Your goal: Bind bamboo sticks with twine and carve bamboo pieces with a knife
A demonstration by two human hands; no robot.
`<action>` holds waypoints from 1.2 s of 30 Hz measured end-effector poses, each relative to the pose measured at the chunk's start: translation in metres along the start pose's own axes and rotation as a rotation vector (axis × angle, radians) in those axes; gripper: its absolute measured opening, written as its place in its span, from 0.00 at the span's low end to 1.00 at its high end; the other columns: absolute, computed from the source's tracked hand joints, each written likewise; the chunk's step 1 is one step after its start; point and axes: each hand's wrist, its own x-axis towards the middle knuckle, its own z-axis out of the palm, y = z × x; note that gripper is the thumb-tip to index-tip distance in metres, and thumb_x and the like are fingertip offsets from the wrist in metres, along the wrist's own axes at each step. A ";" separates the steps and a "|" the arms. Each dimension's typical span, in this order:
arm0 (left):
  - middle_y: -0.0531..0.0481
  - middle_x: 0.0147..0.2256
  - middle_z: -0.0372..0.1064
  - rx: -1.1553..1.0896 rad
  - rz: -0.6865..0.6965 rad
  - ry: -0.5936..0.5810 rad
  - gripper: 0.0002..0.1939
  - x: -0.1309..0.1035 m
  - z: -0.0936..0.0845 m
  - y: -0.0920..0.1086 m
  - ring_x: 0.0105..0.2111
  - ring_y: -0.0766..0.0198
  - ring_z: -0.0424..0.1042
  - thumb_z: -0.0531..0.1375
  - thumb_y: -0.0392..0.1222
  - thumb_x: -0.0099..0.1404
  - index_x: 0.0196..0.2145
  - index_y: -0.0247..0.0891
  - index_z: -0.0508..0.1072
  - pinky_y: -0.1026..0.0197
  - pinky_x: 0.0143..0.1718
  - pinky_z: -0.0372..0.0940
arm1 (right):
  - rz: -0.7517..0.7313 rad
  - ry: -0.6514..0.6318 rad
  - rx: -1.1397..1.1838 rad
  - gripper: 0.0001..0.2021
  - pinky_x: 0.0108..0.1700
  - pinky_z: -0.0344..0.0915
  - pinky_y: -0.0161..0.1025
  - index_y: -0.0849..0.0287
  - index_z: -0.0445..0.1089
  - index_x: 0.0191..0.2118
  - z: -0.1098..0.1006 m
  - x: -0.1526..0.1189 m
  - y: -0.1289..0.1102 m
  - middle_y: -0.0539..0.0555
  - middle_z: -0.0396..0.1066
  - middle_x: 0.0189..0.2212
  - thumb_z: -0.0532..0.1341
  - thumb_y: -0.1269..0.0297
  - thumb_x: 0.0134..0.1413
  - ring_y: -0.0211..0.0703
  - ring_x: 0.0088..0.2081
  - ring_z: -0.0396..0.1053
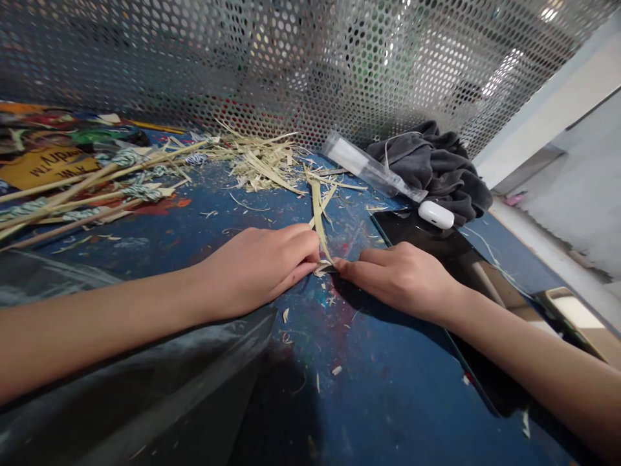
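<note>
A pale yellow-green flat strip (317, 210), like split straw or leaf, runs from the shavings down to my fingertips. My left hand (264, 262) is closed, with thumb and forefinger pressed together around the strip's near end. Facing it, my right hand (405, 278) is closed too, its fingertips pinched at that same end and almost touching the left fingers. A small pale folded piece and a thin dark edge (331, 268) show between the two hands; I cannot make out what the dark edge belongs to. The other right fingers are curled under.
Shavings (262, 165) lie heaped on the paint-stained blue table (369, 395). Cord-wrapped sticks (97, 188) are at left, above a dark sheet (194, 395). A black tablet (451, 259), white earphone case (435, 215), phone (577, 317) and grey cloth (431, 162) are right. Perforated metal (291, 58) stands behind.
</note>
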 end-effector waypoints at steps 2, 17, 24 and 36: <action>0.51 0.31 0.63 0.004 0.003 0.002 0.10 0.000 0.000 0.000 0.26 0.61 0.66 0.49 0.43 0.71 0.35 0.39 0.66 0.61 0.26 0.51 | -0.026 -0.012 -0.025 0.16 0.22 0.39 0.41 0.60 0.72 0.49 -0.002 0.000 0.001 0.48 0.65 0.22 0.48 0.67 0.70 0.35 0.19 0.52; 0.51 0.32 0.64 -0.040 -0.036 -0.001 0.07 -0.001 -0.001 0.002 0.27 0.62 0.66 0.52 0.41 0.70 0.34 0.39 0.66 0.61 0.27 0.52 | 0.249 0.047 0.103 0.15 0.23 0.47 0.36 0.55 0.70 0.47 0.004 0.000 -0.007 0.49 0.76 0.29 0.49 0.58 0.69 0.34 0.22 0.66; 0.52 0.33 0.66 -0.101 -0.055 0.022 0.07 -0.002 0.000 0.001 0.29 0.63 0.66 0.53 0.40 0.70 0.34 0.39 0.67 0.62 0.29 0.54 | 0.248 0.014 0.033 0.20 0.22 0.42 0.36 0.58 0.68 0.33 0.004 0.001 -0.010 0.49 0.73 0.23 0.45 0.57 0.70 0.33 0.19 0.62; 0.51 0.32 0.66 -0.040 0.012 0.019 0.07 -0.001 0.000 -0.001 0.28 0.62 0.66 0.52 0.40 0.70 0.35 0.39 0.67 0.61 0.28 0.54 | 0.092 -0.013 0.109 0.19 0.24 0.44 0.38 0.59 0.70 0.33 0.001 0.005 -0.003 0.48 0.68 0.22 0.48 0.60 0.71 0.33 0.20 0.58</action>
